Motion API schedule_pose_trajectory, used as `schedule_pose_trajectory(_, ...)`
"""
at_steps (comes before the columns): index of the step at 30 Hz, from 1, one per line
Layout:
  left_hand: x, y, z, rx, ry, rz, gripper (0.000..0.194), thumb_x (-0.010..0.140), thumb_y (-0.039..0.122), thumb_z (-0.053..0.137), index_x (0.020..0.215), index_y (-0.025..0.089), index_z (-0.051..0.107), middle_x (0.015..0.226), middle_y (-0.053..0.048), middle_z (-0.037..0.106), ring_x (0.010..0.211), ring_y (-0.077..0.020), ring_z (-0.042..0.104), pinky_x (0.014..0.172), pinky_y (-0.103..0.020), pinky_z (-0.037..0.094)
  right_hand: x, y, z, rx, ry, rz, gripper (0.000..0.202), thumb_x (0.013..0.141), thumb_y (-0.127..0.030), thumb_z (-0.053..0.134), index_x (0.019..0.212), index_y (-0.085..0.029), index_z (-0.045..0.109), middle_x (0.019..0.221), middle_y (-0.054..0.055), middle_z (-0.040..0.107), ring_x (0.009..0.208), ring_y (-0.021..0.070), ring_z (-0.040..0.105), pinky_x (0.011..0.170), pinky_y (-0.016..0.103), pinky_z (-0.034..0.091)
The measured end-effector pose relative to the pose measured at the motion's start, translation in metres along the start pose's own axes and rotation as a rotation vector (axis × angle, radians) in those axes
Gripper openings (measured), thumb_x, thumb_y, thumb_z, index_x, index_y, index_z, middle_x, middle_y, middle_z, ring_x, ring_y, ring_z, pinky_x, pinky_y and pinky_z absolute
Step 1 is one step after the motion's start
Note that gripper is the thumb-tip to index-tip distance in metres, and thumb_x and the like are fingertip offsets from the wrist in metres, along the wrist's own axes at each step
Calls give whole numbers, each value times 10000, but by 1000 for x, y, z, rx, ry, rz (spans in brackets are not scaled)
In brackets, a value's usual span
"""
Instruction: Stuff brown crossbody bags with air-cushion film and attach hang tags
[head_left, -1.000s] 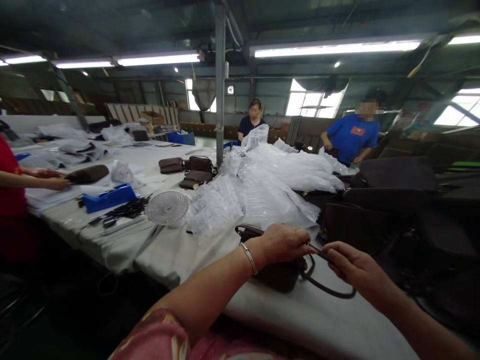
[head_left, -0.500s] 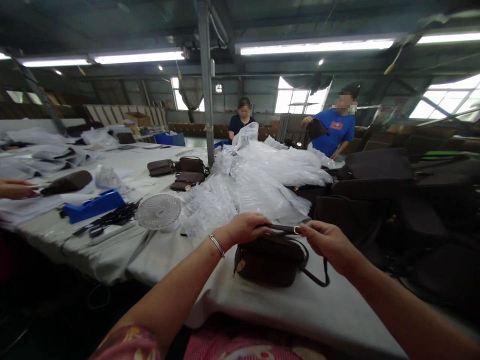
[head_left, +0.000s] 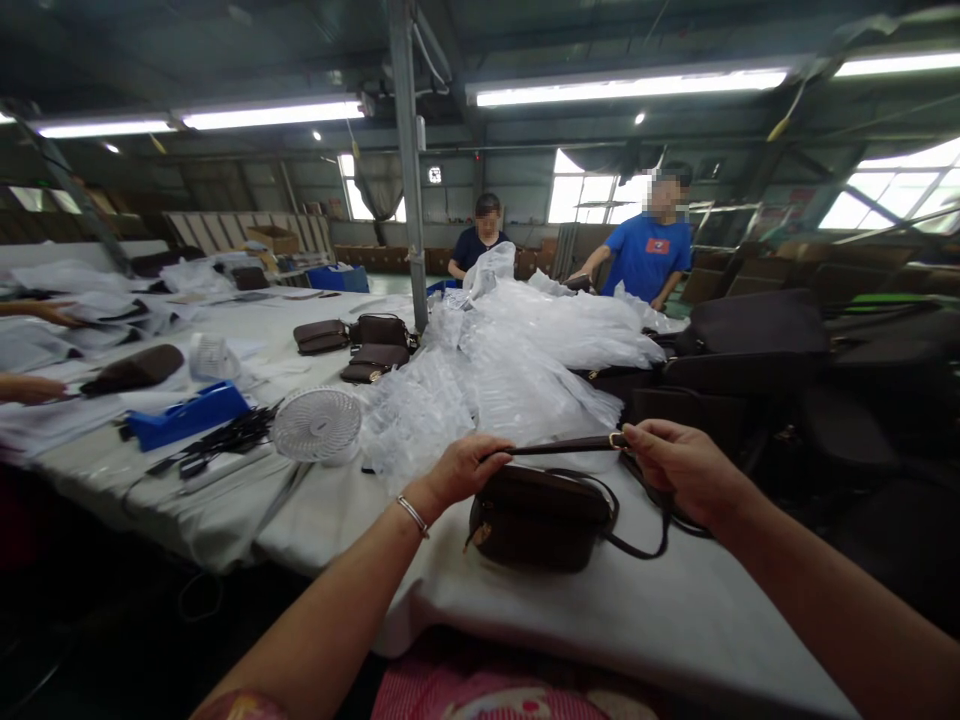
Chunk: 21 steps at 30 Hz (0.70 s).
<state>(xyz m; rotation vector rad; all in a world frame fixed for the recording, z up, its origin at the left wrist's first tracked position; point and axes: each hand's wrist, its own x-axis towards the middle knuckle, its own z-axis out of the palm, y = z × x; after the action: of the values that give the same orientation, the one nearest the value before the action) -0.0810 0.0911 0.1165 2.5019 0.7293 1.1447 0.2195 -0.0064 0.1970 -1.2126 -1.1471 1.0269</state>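
A small dark brown handbag with a gold zip charm sits on the pale table in front of me. Its shoulder strap is stretched nearly level just above the bag. My left hand pinches the strap at one end. At the other end, my right hand grips it beside a gold buckle. A slack length of strap loops down below my right hand to the bag's side. My palms and the strap parts inside my fingers are hidden.
Beyond the bag rises a heap of clear plastic bags. A white fan, a blue tape dispenser and black straps lie left. Dark bags pile up right. Two people stand across the table; another person's hands show at far left.
My hands have moved apart, pulling the strap longer and straighter between them. The bag has stayed in place. The person in blue has lowered a dark bag behind the plastic heap.
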Motion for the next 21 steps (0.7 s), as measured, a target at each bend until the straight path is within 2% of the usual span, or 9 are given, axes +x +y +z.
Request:
schedule_pose_trajectory(2,-5,-6,7,51,47,-21,248,973,359,548,1121,208,678,1040,-65,725,966,-201,671,888,-309,515,-1,-2,-3,21,10,7,466,637,-551,866,660,-157,619,457,-82,345,401,30,236,391,208,117)
schedule_pose_trajectory(6,-17,-18,17,242,115,-59,184,975,259,483,903,174,630,891,-84,660,851,-212,631,795,-330,516,-4,5,-15,-22,11,27,471,646,-562,857,670,-152,627,445,-79,350,394,32,248,387,207,121)
schedule_pose_trajectory(8,-23,-22,19,287,127,-76,188,971,212,442,860,177,590,840,-76,629,802,-205,610,755,-321,508,-7,14,-22,-29,21,39,469,655,-564,851,681,-152,628,443,-81,350,394,34,248,389,208,118)
schedule_pose_trajectory(15,-39,-37,24,243,86,-168,190,972,201,399,953,188,588,845,-61,657,798,-199,635,756,-311,515,-25,63,-31,89,1,137,481,671,-570,839,682,-160,587,465,-96,326,411,31,216,414,220,100)
schedule_pose_trajectory(21,-38,-42,35,220,130,-227,270,921,153,397,1086,182,609,995,-92,703,935,-225,670,874,-359,537,-27,116,-30,80,40,103,478,717,-600,788,751,-157,611,470,-95,336,428,46,233,431,230,115)
